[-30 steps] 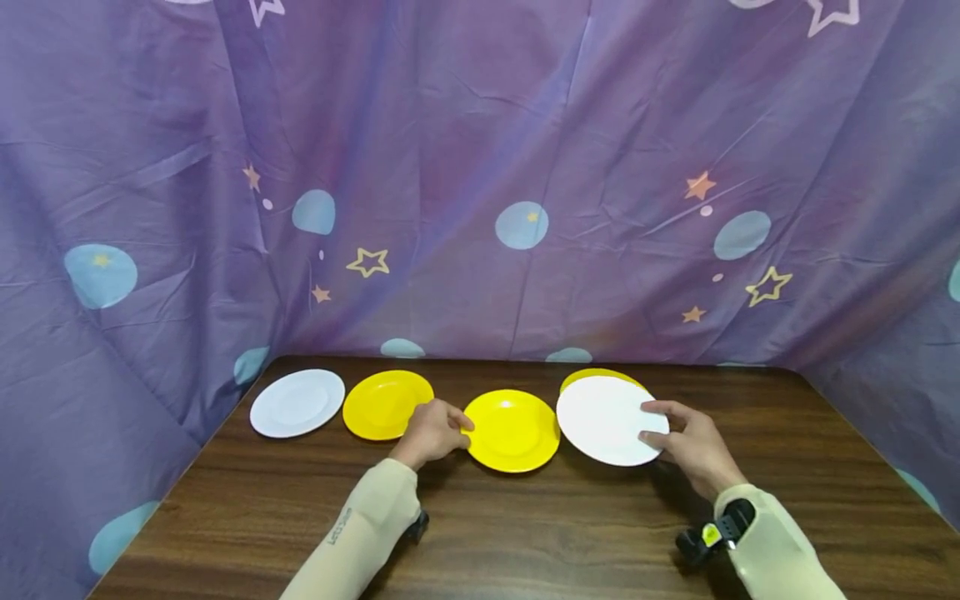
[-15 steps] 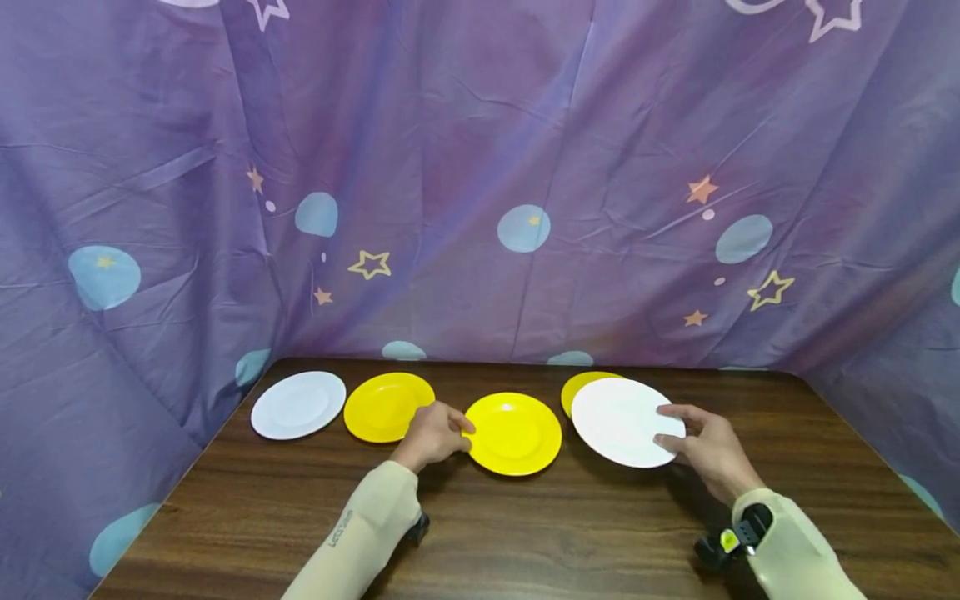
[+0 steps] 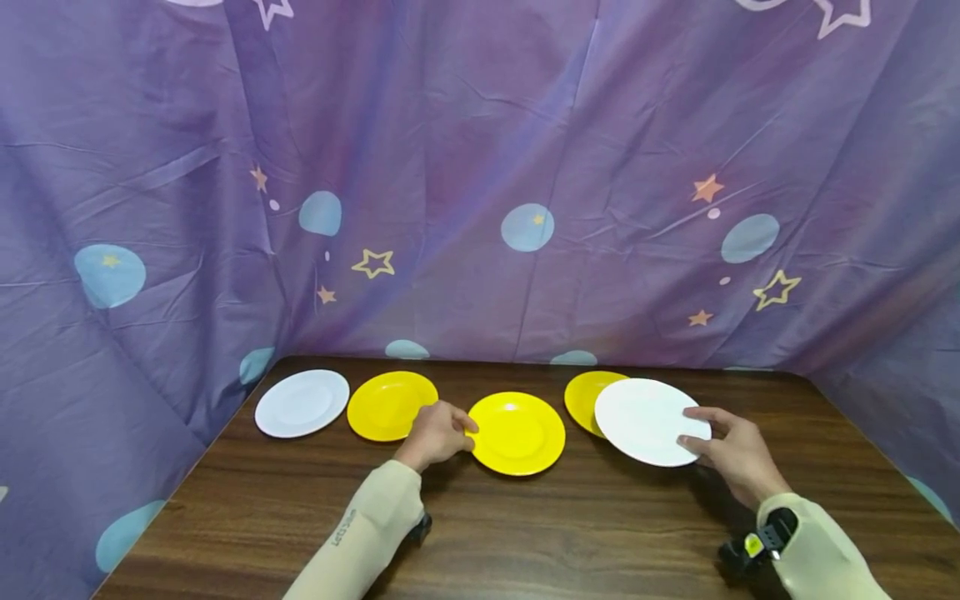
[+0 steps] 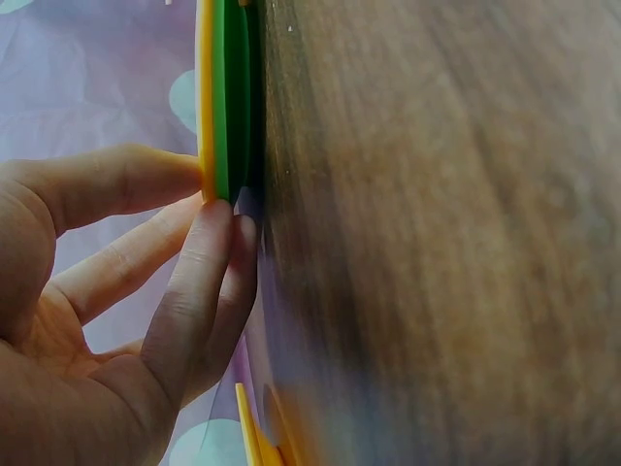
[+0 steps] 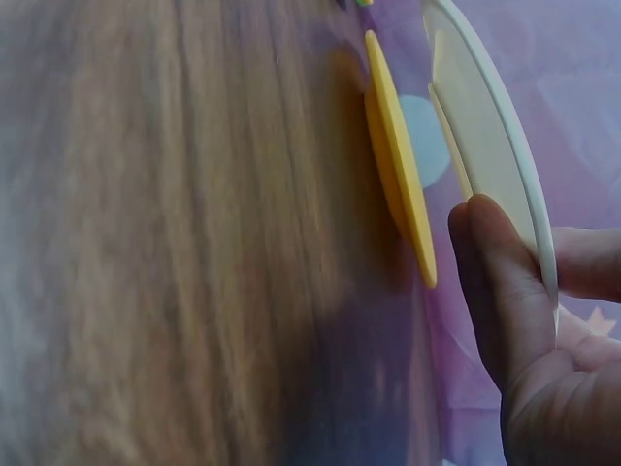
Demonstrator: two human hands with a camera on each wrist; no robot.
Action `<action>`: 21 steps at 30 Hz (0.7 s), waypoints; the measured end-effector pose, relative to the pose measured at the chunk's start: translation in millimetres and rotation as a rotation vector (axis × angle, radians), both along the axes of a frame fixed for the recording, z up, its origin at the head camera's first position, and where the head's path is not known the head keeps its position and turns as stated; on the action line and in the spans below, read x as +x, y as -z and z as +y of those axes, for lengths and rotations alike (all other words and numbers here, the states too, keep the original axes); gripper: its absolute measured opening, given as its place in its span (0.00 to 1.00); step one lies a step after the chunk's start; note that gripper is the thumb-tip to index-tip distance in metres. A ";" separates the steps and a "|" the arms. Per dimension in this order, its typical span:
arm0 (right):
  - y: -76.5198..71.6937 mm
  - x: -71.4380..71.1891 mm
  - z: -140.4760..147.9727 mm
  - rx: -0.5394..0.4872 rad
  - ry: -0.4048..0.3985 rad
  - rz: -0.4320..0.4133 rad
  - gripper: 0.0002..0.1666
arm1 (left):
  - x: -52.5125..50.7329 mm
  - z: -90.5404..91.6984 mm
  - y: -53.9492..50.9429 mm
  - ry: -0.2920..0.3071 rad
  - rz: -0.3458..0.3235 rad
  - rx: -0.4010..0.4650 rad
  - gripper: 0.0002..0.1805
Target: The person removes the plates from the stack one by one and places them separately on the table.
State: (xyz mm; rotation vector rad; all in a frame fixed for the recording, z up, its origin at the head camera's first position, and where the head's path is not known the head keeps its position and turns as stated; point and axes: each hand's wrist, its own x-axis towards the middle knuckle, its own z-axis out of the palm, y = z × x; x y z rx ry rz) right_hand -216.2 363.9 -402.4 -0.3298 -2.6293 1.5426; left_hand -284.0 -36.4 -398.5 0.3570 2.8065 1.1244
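Observation:
In the head view my left hand point(image 3: 438, 433) pinches the left rim of a yellow plate point(image 3: 517, 433) at the middle of the table. The left wrist view shows green plate edges point(image 4: 231, 116) directly beneath this yellow rim point(image 4: 205, 87), with fingers touching both colours. My right hand point(image 3: 738, 457) grips the right edge of a white plate point(image 3: 647, 421), thumb on one face and fingers on the other. That plate is held above the table, partly covering another yellow plate point(image 3: 581, 400) behind it. In the right wrist view this yellow plate point(image 5: 398, 160) lies apart from the white one point(image 5: 495, 146).
A white plate point(image 3: 302, 403) lies at the table's far left, with a yellow plate point(image 3: 386, 404) beside it, close to my left wrist. The brown wooden table point(image 3: 555, 533) ends at a purple curtain point(image 3: 450, 183) with stars and dots.
My right hand has moved to the right with the white plate, uncovering more of the yellow plate behind. The left hand keeps its hold on the middle yellow plate.

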 end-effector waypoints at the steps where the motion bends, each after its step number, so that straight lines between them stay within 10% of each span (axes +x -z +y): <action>1: -0.4 0.0 1.7 0.006 0.003 -0.006 0.37 | 0.1 -0.1 -0.2 0.002 0.001 0.002 0.11; 21: 6.3 0.4 34.3 -0.029 0.120 0.000 0.37 | -0.9 0.1 3.6 0.034 0.037 -0.003 0.12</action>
